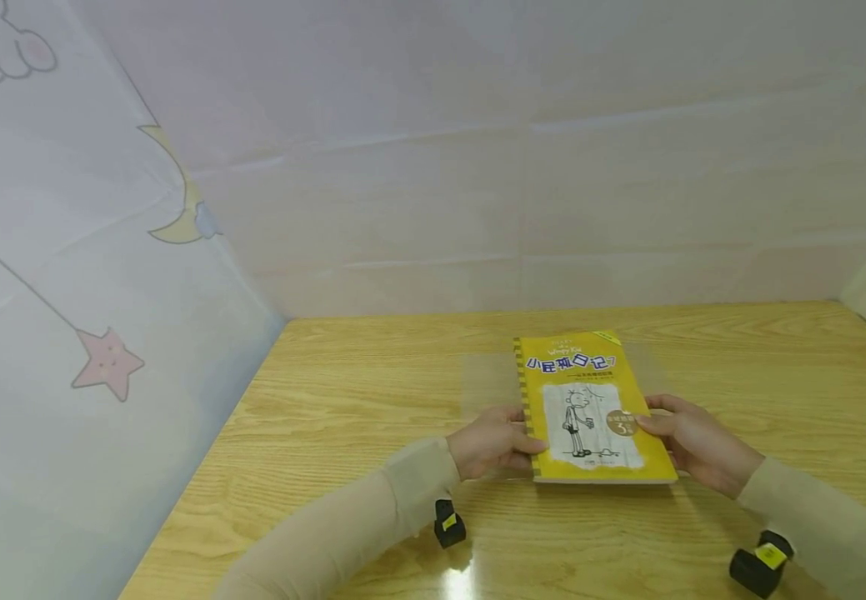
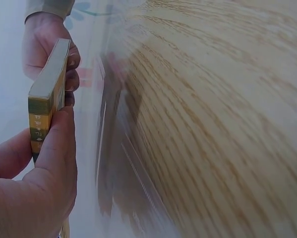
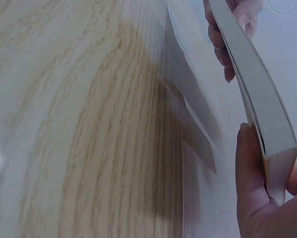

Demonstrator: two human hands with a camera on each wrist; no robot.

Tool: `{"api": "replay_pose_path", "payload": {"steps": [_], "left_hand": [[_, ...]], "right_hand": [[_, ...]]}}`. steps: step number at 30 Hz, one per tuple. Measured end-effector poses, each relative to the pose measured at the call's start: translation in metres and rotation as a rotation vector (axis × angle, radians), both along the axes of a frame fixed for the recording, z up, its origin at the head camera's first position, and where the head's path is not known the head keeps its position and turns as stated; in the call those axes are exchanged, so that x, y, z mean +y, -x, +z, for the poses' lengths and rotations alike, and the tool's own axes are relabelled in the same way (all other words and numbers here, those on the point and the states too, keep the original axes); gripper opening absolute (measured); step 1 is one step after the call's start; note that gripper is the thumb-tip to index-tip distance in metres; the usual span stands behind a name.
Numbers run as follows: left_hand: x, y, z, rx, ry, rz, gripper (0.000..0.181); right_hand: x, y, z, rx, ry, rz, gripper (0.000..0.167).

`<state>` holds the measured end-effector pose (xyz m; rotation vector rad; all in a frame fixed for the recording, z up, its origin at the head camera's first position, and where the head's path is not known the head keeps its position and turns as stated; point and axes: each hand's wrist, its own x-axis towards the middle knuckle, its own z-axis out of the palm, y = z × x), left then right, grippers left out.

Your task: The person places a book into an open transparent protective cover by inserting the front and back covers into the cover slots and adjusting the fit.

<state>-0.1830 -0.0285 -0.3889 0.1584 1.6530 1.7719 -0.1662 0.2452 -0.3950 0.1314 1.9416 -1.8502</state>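
"Where's the book (image 1: 586, 358) now?"

"Right of centre, low in the frame, held above the bench (image 1: 372, 392). The left hand (image 1: 488, 442) pinches the spine edge, the right hand (image 1: 706, 446) the opposite edge, thumbs on the cover, the other fingers mostly hidden from above."

"And underneath?"

"Clear plastic (image 1: 487, 387), partly covered by the book. Sheet or sleeve, I can't tell; its edges fade into the wood grain."
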Motion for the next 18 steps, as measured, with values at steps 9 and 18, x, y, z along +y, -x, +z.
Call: {"api": "replay_pose_path", "payload": {"steps": [9,18], "left_hand": [[0.005,0.002,-0.001,-0.003,0.007,0.001,0.041],[0.012,0.003,0.001,-0.023,-0.028,-0.011,0.041]], "right_hand": [[0.005,0.001,-0.001,-0.016,-0.016,-0.021,0.059],[0.012,0.002,-0.003,-0.022,-0.028,-0.024,0.066]]}}
